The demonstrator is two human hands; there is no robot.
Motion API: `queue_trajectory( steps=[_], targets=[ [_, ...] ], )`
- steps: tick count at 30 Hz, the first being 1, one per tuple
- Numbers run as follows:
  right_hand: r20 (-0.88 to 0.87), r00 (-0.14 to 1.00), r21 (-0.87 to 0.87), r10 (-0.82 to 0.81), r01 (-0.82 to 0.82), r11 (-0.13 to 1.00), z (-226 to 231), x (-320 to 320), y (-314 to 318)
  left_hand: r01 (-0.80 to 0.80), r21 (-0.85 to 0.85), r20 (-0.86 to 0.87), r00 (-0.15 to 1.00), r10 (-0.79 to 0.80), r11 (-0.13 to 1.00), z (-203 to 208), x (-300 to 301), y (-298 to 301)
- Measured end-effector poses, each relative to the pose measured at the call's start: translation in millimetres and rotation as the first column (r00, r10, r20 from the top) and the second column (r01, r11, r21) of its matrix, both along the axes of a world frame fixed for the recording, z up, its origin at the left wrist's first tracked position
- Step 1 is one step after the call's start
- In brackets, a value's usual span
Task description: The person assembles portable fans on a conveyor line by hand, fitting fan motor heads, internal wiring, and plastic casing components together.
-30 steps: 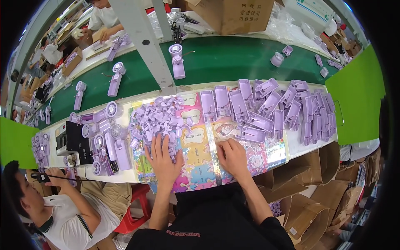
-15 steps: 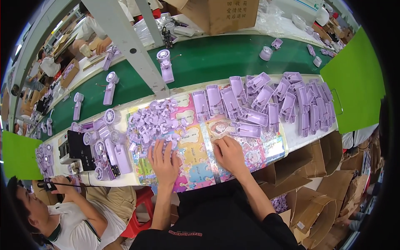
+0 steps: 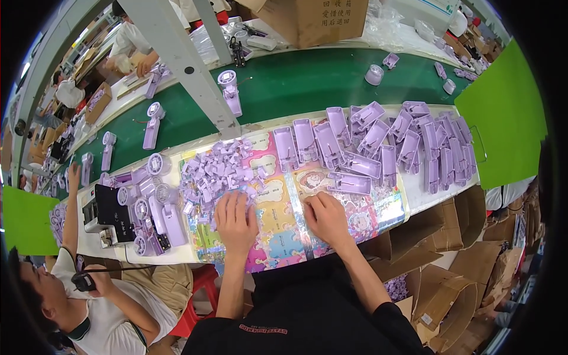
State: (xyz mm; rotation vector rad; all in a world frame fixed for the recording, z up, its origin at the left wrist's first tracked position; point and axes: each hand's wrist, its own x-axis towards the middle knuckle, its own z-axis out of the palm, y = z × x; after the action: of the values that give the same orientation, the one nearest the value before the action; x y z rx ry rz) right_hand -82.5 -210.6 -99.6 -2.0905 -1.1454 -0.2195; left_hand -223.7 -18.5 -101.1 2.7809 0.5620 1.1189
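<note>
My left hand [image 3: 236, 222] lies palm down with its fingers stretched out, at the near edge of a heap of small lilac plastic parts [image 3: 216, 168]. Its fingertips touch the nearest pieces. On the colourful printed mat [image 3: 284, 242], my right hand [image 3: 326, 219] rests with curled fingers. Whether anything is under those fingers is hidden. Beyond that hand lie many lilac handle shells [image 3: 358, 165], hollow side up, some with thin wires inside.
Lilac fan assemblies [image 3: 171, 222] stand at left beside a black box [image 3: 115, 213]. A green conveyor belt [image 3: 296, 77] carries fan bodies behind a grey post [image 3: 189, 71]. A co-worker [image 3: 112, 302] sits at left. Cardboard boxes [image 3: 444, 296] stand low at right.
My left hand has shifted slightly and its fingers are closer together. My right hand stays put. The co-worker's arm now reaches toward the belt, and the fan bodies have moved slightly left.
</note>
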Motion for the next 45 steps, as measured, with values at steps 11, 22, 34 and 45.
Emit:
queue_trajectory(
  steps=[11,22,34,45],
  targets=[
    [-0.008,1.0,0.003,0.001,-0.001,1.0,2.1,0.1,0.1,0.016,-0.054,0.037,0.999,-0.014,0.998,-4.5,-0.3,1.5],
    [-0.018,1.0,-0.014,-0.012,0.012,1.0,0.2,-1.3,0.2,0.067,0.017,0.03,0.997,-0.068,0.998,-4.3,-4.2,-0.6],
    [0.033,0.999,0.092,-0.037,0.034,0.995,-6.9,-1.2,-1.5,0.078,-0.009,-0.053,0.996,-0.078,0.997,-2.7,-0.2,-1.0],
    [0.049,0.991,0.075,-0.127,0.123,0.99,-10.7,-9.8,-12.4,0.126,0.039,0.011,0.992,-0.126,0.991,-4.8,-3.3,-2.0]
  ],
)
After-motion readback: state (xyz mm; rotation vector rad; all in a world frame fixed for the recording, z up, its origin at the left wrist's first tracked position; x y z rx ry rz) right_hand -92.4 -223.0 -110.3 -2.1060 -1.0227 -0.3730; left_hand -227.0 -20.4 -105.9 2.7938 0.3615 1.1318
